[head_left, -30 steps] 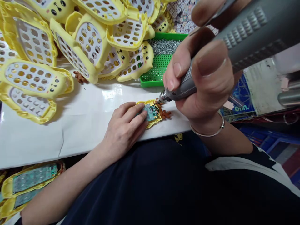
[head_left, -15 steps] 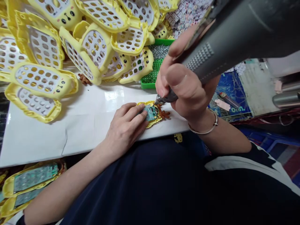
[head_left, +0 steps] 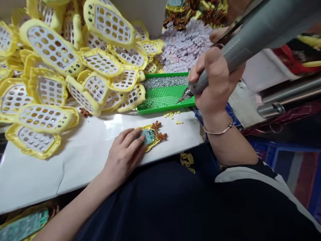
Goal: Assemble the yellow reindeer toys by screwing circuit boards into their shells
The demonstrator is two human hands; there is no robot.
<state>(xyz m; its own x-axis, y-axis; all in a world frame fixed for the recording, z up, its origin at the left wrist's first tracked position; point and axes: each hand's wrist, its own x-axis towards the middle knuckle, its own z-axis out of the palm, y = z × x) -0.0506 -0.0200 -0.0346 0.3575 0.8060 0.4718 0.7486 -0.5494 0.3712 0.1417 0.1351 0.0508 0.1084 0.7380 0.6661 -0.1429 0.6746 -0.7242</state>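
My left hand (head_left: pixel 126 150) lies over a yellow plastic toy shell (head_left: pixel 151 146) on the white tabletop, its fingers gripping and pressing the near end. Inside the shell shows a green circuit board (head_left: pixel 148 136); brown antler-shaped pieces (head_left: pixel 162 136) stick out at its right end. In my right hand (head_left: pixel 213 77) is a grey electric screwdriver (head_left: pixel 240 50), held at a slant. Its bit points down over the green perforated tray (head_left: pixel 163 97), close to the tray floor. Small silver screws (head_left: pixel 165 82) fill the tray's far side. Whether a screw sits on the bit I cannot tell.
Yellow shells with holed white faces (head_left: pixel 52 50) are heaped at the left and back. Small whitish keys (head_left: pixel 185 43) pile up behind the tray. Tiny yellow pieces (head_left: pixel 172 114) lie in front of it. Metal tubes (head_left: pixel 288 97) jut in from the right.
My right hand has lifted the screwdriver from the shell and carried its bit over the green tray. My left hand stays on the shell. The view has shifted.
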